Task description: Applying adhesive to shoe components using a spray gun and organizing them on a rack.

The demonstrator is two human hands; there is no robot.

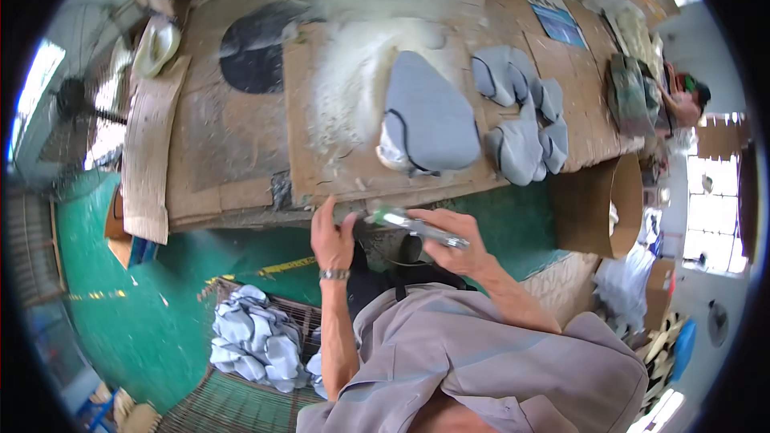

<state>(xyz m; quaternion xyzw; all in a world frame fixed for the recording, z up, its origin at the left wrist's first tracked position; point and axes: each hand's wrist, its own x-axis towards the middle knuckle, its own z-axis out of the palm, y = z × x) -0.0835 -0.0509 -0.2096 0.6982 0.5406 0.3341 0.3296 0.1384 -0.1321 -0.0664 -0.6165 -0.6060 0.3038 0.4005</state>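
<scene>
My right hand [453, 244] is wrapped round a silver metal hand tool [437, 232] with a green front end, just off the table's near edge. Its exact kind I cannot make out. Close to the green end is my left hand [333, 236], empty, its fingers and thumb apart and pointing at the table. Beyond both hands lies a large grey fabric-covered piece [433, 116] with black piping and a whitish lower edge. To its right rest several smaller grey fabric pieces [517, 148] with dark piping, grouped together. Neither hand touches the grey pieces.
Cardboard [233, 144] covers the worktable, with a black oval patch [261, 44] and pale residue [345, 80]. Crumpled grey fabric pieces [257, 341] fill a wire basket [216, 401] at lower left. A cardboard box [585, 204] stands right. Another person [683, 104] is far right.
</scene>
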